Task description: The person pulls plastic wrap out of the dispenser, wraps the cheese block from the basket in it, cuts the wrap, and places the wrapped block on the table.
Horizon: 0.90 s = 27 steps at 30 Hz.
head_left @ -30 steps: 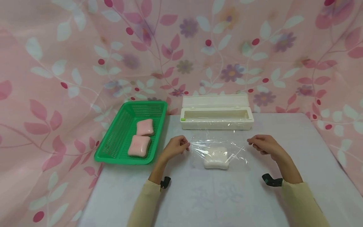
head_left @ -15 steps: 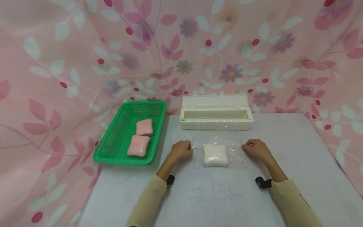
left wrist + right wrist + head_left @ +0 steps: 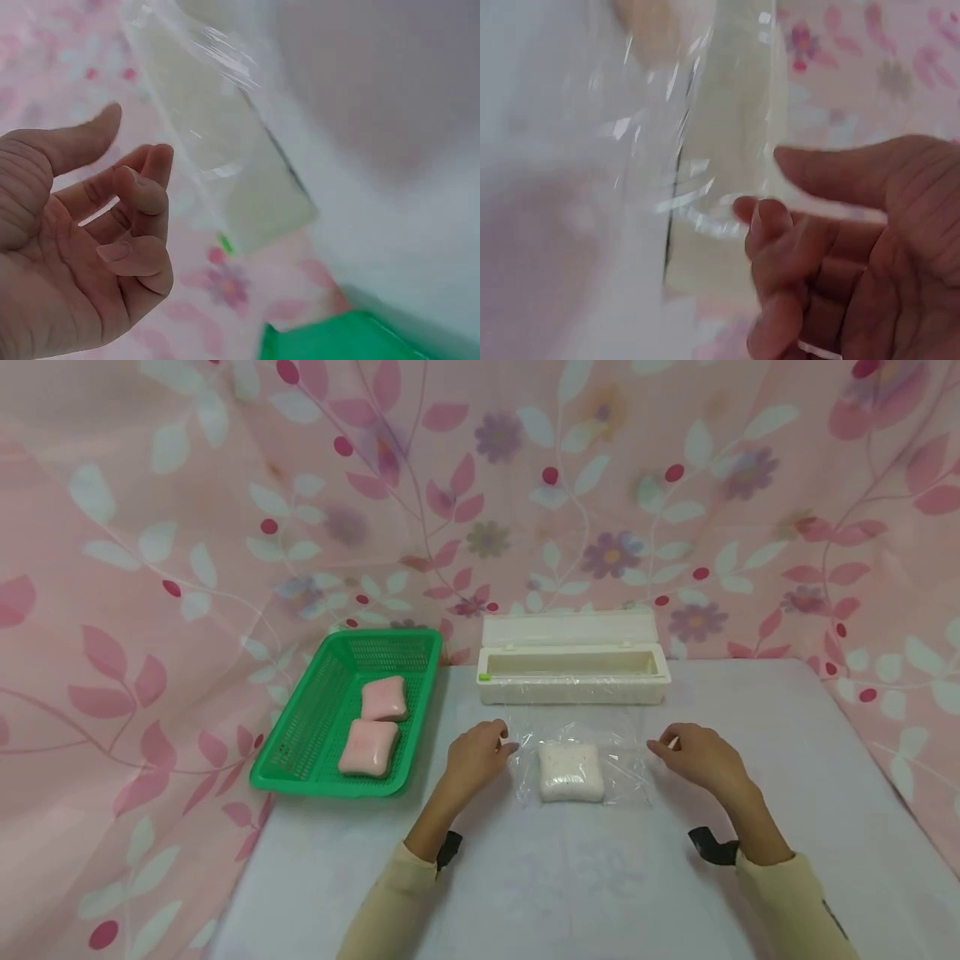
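Note:
A white, pillow-shaped soap bar (image 3: 571,772) lies on the table under a sheet of clear cling film (image 3: 626,764). The film spreads out on both sides of the bar and runs back toward the dispenser. At its left edge is my left hand (image 3: 477,756), fingers loosely bent; the left wrist view shows thumb and fingertips apart with nothing between them. My right hand (image 3: 697,758) hovers by the right edge. A gap separates its thumb from its curved fingers in the right wrist view, and they hold nothing.
Behind the film stands a white cling film dispenser box (image 3: 573,693), its lid (image 3: 570,628) raised. To the left, a green basket (image 3: 330,787) holds two pink soap bars (image 3: 369,747). A floral cloth (image 3: 465,527) hangs behind the table.
The film, earlier stretched taut from my left fingers above the soap bar, has come down over it. Both hands then let go of its edges, their fingers loosening.

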### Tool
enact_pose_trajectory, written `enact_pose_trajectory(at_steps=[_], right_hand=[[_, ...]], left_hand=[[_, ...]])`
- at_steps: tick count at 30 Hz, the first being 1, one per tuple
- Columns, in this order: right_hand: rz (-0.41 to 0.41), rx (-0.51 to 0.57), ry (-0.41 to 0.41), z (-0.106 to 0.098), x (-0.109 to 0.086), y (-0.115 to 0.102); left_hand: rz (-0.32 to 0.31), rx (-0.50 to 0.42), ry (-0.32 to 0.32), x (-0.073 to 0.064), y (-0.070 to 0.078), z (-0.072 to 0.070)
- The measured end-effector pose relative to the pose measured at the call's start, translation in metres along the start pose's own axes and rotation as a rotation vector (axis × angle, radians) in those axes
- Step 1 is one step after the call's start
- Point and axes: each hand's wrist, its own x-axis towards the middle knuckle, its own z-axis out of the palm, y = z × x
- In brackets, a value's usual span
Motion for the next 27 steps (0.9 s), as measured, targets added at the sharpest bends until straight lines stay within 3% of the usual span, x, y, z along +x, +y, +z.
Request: enact_pose_trajectory(at_steps=[4, 8, 11, 16, 23, 27], right_hand=[[-0.137, -0.006, 0.041, 0.017, -0.004, -0.027], [-0.234, -0.032, 0.026, 0.044, -0.001, -0.037], [-0.262, -0.039, 0.029, 0.061, 0.003, -0.036], [-0.264, -0.036, 0.019, 0.077, 0.008, -0.029], [-0.288, -0.114, 0.026, 0.076, 0.011, -0.024], [-0.251, -0.023, -0.005, 0.07, 0.016, -0.021]], left_hand=[[0.082, -0.006, -0.038, -0.009, 0.027, 0.0], [0.099, 0.033, -0.12, -0.012, 0.043, 0.012], [0.082, 0.046, -0.184, -0.013, 0.043, 0.023], [0.055, -0.018, -0.27, -0.013, 0.035, 0.038], [0.087, 0.001, -0.242, -0.009, 0.027, 0.043], [0.052, -0.062, -0.255, 0.001, 0.021, 0.041]])
